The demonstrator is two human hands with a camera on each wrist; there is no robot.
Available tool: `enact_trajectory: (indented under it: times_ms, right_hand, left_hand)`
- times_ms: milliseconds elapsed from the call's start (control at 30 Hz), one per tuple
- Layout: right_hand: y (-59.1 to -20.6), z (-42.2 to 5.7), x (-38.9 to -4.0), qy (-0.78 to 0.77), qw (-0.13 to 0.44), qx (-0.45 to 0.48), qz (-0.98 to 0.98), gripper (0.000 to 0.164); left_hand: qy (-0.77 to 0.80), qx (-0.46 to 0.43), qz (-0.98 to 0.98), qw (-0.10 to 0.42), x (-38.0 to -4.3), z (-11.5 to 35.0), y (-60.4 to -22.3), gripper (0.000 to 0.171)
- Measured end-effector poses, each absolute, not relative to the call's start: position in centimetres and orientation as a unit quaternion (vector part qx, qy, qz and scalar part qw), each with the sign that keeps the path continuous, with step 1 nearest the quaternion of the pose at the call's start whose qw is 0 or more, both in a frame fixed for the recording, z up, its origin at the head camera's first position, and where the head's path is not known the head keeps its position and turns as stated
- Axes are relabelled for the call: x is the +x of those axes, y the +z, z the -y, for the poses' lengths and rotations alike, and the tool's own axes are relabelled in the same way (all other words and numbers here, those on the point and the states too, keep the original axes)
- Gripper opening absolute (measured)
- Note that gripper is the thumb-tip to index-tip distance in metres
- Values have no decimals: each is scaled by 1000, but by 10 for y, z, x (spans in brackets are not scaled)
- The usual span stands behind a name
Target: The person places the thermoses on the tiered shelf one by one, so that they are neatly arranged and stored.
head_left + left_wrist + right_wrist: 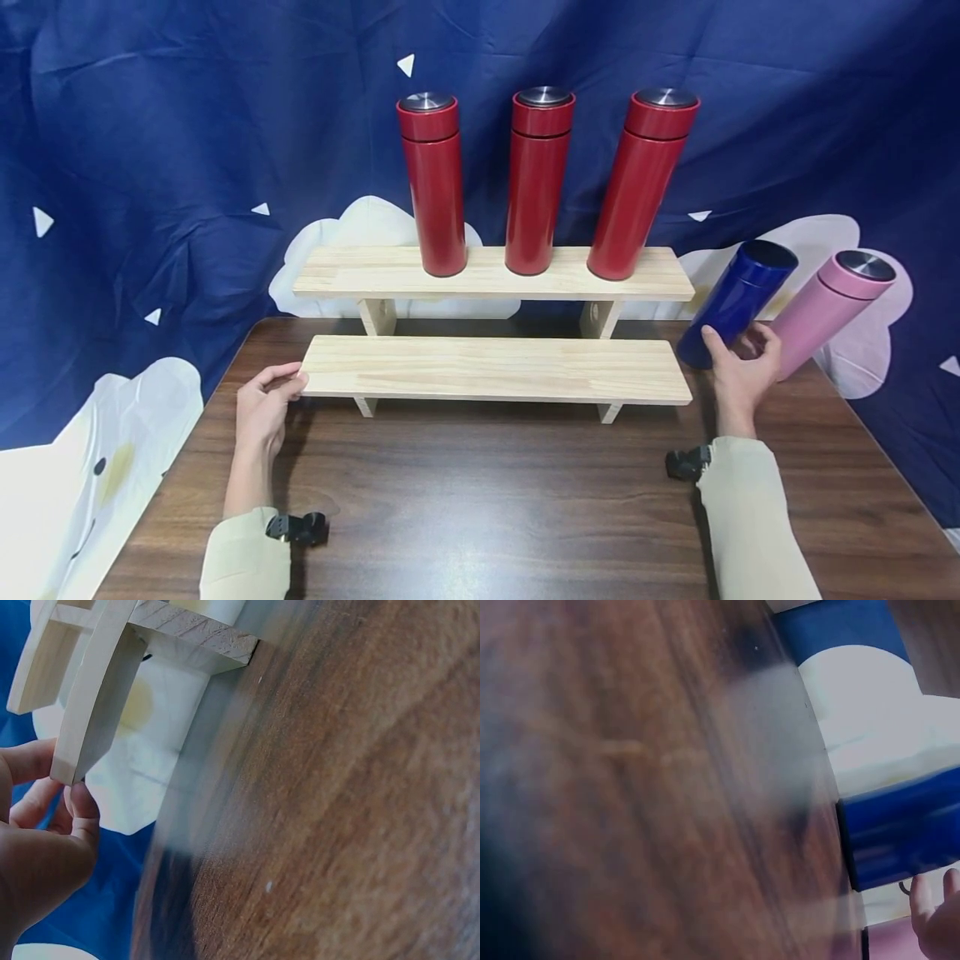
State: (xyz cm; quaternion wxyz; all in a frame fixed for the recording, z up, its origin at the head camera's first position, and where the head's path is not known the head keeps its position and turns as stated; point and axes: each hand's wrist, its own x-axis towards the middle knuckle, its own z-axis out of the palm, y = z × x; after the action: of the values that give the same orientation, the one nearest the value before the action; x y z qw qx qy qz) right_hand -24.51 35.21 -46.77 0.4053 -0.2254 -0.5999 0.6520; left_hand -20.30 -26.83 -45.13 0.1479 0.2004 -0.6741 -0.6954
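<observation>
At the lower shelf (495, 367) of a light wooden two-step stand, my left hand (262, 408) pinches the left end between thumb and fingers. The left wrist view shows that shelf end (90, 712) held at its corner. My right hand (742, 371) is at the lower part of a blue bottle (731, 304), its thumb overlapping the bottle's front and its fingers spread toward a pink bottle (825, 308). In the right wrist view, fingertips (920, 889) are right at the side of the blue bottle. Both bottles stand upright on the table.
Three red bottles with silver lids, a left one (438, 192), a middle one (536, 192) and a right one (637, 192), stand on the upper shelf (360, 271). The brown table (480, 492) ends at a blue patterned cloth (187, 150) behind.
</observation>
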Motion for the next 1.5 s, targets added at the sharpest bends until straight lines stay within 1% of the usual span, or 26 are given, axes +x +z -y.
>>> enact_trajectory:
  times_ms: [167,433,633,767,1067,1400,1500]
  right_hand:
    - [-472,-354,-250,668,395,-229,587,62]
    - [-475,-356,-255,677,354,-262,590,67]
    - [-475,-359,-257,672,342,-261,604,72]
    - [-476,-361,-258,661,336,-254,622,74]
    - [-479,-361,-256,624,350,-247,654,71]
    - [-470,-357,-239,592,326,-258,691,68]
    - [-465,-356,-233,591,328,-256,691,66]
  left_hand:
    - [-696,203,674,145,-204,269,-453,18]
    - [-692,200,678,142,-204,271,-454,22]
    - [-690,194,682,146,-205,271,-453,22]
    - [-690,190,683,147,-206,271,-453,25]
    - [-700,192,673,145,-206,271,-453,29]
    - [-705,191,667,146,-204,269,-451,29]
    - [-705,192,667,145,-204,268,-450,28]
